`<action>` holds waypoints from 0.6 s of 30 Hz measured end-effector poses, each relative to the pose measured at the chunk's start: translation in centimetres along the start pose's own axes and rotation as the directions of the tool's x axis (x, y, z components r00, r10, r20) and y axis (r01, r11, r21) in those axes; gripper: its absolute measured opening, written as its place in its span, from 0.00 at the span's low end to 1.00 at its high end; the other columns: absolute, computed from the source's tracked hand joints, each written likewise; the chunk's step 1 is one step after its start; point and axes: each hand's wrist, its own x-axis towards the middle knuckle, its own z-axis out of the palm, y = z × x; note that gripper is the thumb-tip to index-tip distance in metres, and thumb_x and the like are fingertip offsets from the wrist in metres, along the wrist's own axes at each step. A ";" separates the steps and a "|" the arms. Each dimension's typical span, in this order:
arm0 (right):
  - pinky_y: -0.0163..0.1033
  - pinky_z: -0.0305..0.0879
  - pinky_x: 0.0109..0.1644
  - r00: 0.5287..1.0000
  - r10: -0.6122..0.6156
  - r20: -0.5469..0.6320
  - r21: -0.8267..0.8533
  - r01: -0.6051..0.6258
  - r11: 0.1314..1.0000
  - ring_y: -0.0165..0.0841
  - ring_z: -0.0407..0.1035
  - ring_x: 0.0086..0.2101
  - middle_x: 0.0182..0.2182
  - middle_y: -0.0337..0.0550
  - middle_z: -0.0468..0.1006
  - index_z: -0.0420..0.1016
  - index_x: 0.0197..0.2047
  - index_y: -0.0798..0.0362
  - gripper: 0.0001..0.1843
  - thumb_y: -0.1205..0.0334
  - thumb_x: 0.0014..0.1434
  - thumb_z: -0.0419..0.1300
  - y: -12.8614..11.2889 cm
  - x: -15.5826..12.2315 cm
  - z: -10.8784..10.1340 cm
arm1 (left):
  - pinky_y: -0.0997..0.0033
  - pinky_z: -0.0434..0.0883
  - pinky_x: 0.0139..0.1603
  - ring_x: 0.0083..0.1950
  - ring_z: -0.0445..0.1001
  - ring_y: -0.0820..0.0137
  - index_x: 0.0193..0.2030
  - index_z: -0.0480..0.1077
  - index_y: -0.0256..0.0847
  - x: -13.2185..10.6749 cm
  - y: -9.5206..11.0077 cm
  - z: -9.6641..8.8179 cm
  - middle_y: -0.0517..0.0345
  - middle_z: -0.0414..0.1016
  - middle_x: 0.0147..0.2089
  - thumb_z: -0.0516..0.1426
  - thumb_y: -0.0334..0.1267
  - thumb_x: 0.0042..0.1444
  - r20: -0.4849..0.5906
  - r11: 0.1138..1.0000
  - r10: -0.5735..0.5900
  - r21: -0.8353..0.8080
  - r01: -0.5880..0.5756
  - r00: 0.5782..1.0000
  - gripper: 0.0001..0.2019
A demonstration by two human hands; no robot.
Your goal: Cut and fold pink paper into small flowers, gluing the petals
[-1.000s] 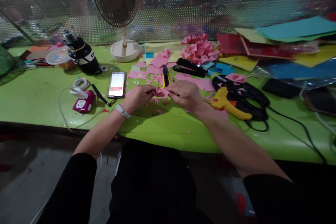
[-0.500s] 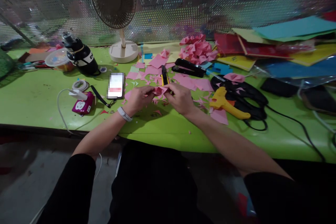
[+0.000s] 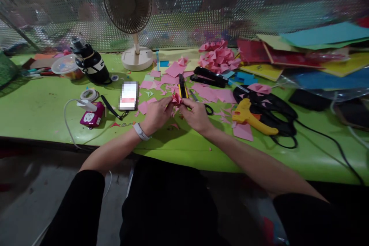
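Glossy green tabletop spreads beneath a spiky folded-paper heap between one and two o'clock and, at the dial's centre, the left hand and right hand, whose close-set fingertips pinch a small, pointed pink paper piece.

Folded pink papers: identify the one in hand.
The folded pink paper pinched between the left hand and right hand; neither touches the other folded ones.

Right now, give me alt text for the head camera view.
Left hand and right hand hold a folded pink paper above a green table strewn with pink pieces. A fan stands behind; a yellow glue gun lies at right.
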 end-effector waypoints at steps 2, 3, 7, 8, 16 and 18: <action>0.43 0.71 0.30 1.000 0.010 0.021 0.032 -0.010 0.999 0.32 0.68 0.23 0.25 0.40 0.76 0.81 0.40 0.53 0.15 0.55 0.67 0.55 -0.2 -0.1 0.2 | 0.61 0.77 0.47 0.45 0.81 0.64 0.55 0.73 0.35 -0.2 0.0 0.4 0.43 0.82 0.48 0.50 0.37 0.69 0.033 0.999 0.000 -0.042 0.002 0.999 0.15; 0.44 0.73 0.34 1.000 0.009 0.029 0.060 -0.011 0.998 0.34 0.71 0.26 0.28 0.41 0.78 0.81 0.42 0.52 0.14 0.58 0.66 0.55 -0.2 -0.1 0.4 | 0.56 0.77 0.53 0.52 0.80 0.60 0.59 0.70 0.33 -0.3 0.1 0.7 0.40 0.80 0.53 0.49 0.36 0.69 0.048 0.997 0.014 -0.070 -0.011 0.999 0.17; 0.50 0.73 0.56 0.987 -0.001 0.162 0.291 -0.047 0.955 0.40 0.75 0.51 0.54 0.45 0.80 0.75 0.61 0.47 0.27 0.67 0.58 0.54 -0.2 0.1 0.5 | 0.43 0.59 0.75 0.75 0.58 0.55 0.75 0.49 0.35 -1.1 -0.1 1.9 0.35 0.61 0.72 0.47 0.29 0.64 0.100 0.987 0.090 -0.140 -0.076 0.991 0.32; 0.51 0.70 0.61 0.977 -0.003 0.215 0.350 -0.074 0.934 0.41 0.73 0.56 0.59 0.44 0.77 0.72 0.64 0.46 0.32 0.67 0.56 0.54 0.0 0.2 0.5 | 0.42 0.55 0.77 0.78 0.53 0.55 0.77 0.42 0.37 -1.3 -0.2 2.2 0.36 0.56 0.75 0.47 0.27 0.62 0.113 0.986 0.109 -0.141 -0.092 0.988 0.36; 0.55 0.56 0.72 0.939 0.007 0.343 0.377 -0.145 0.915 0.43 0.56 0.70 0.70 0.37 0.63 0.59 0.73 0.41 0.42 0.63 0.54 0.54 0.5 0.1 0.3 | 0.37 0.40 0.78 0.81 0.34 0.51 0.76 0.17 0.39 -2.3 -0.5 4.0 0.35 0.31 0.80 0.49 0.23 0.53 0.137 0.993 0.109 -0.064 -0.101 0.985 0.52; 0.55 0.52 0.74 0.944 0.013 0.330 0.378 -0.145 0.914 0.43 0.53 0.71 0.73 0.38 0.58 0.58 0.74 0.42 0.42 0.63 0.55 0.55 -0.1 0.1 0.2 | 0.39 0.40 0.79 0.81 0.32 0.53 0.76 0.17 0.39 -2.1 -0.3 3.9 0.35 0.30 0.80 0.48 0.23 0.54 0.125 0.992 0.117 -0.055 -0.111 0.985 0.51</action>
